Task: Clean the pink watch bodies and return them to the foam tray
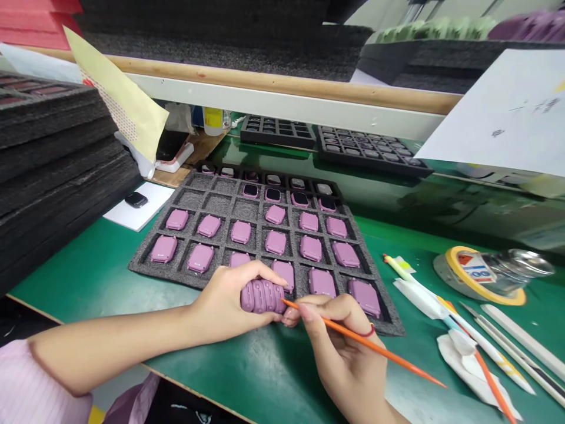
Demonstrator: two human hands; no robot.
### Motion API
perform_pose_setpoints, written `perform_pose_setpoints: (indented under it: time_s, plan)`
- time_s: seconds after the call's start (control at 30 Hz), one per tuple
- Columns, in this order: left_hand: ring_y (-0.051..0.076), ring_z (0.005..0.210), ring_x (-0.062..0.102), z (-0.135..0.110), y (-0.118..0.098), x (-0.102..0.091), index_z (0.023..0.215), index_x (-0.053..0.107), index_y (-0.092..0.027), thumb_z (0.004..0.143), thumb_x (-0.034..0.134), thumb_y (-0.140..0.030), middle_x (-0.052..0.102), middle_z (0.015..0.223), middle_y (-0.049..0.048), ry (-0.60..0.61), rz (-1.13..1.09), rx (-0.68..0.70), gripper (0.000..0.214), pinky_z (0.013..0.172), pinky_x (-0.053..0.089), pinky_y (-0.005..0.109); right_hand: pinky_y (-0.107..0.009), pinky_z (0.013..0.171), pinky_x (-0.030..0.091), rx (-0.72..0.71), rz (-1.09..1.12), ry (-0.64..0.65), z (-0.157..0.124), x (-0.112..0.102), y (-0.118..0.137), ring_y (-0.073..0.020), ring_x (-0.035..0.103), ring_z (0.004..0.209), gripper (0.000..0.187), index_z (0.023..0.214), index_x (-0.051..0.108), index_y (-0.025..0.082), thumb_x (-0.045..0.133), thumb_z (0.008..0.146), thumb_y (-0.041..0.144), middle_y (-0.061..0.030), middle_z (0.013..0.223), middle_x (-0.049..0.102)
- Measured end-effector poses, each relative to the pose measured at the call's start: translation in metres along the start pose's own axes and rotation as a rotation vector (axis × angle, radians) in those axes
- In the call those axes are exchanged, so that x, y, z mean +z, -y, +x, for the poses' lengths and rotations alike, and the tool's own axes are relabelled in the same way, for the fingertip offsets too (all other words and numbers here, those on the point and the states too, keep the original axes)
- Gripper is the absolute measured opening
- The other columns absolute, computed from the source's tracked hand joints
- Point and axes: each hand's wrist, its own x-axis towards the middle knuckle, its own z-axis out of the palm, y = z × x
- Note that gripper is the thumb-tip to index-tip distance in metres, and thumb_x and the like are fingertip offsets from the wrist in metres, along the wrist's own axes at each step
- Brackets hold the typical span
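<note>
Electronics assembly workshop, factory-type workstation. Evidence: green anti-static mat (88, 288) covering the worktop; grey foam tray (216, 209) with gridded compartments holding rows of pink device casings (276, 242); tall stacks of black foam trays (53, 159); wood-edged shelf (282, 82) above, carrying further foam trays; yellow-rimmed tape roll (477, 274); orange pointed stick (397, 361) in hand.

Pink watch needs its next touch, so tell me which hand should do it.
Right, most likely: the right hand holds an orange brush with one end at the pink watch, while the left hand is wrapped around that watch, holding it.
</note>
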Motion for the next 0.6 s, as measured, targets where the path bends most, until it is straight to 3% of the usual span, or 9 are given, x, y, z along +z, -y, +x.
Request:
perform_pose_setpoints:
  time_s: [0.33,0.43,0.6]
  plan:
    - [0.021,0.101,0.076,0.001,-0.001,-0.002,0.106,0.071,-0.021,0.073,0.082,-0.019,0.079,0.108,0.0031,0.016,-0.006,0.014,0.035,0.09,0.058,0.03,-0.027,0.061,0.057,-0.369,-0.311,0.136,0.001,-0.009,-0.001,-0.0142,0.066,0.068,0.029,0.098,0.054,0.024,0.059,0.087,-0.002,-0.003,0.085,0.069]
    - [0.021,0.102,0.075,0.001,-0.001,-0.003,0.106,0.071,-0.021,0.072,0.081,-0.017,0.079,0.108,0.0028,0.034,-0.008,0.007,0.036,0.09,0.058,0.031,-0.026,0.058,0.055,-0.423,-0.417,0.2,-0.002,-0.011,-0.005,-0.015,0.066,0.067,0.03,0.105,0.055,0.024,0.059,0.088,-0.001,-0.0038,0.085,0.071]
    - [0.022,0.102,0.076,0.0,-0.002,-0.002,0.106,0.071,-0.022,0.072,0.082,-0.02,0.079,0.107,0.0023,0.026,-0.016,0.008,0.036,0.091,0.058,0.031,-0.027,0.061,0.057,-0.425,-0.463,0.162,-0.003,-0.014,-0.013,-0.0157,0.069,0.07,0.024,0.103,0.057,0.026,0.062,0.091,0.005,-0.0036,0.089,0.073]
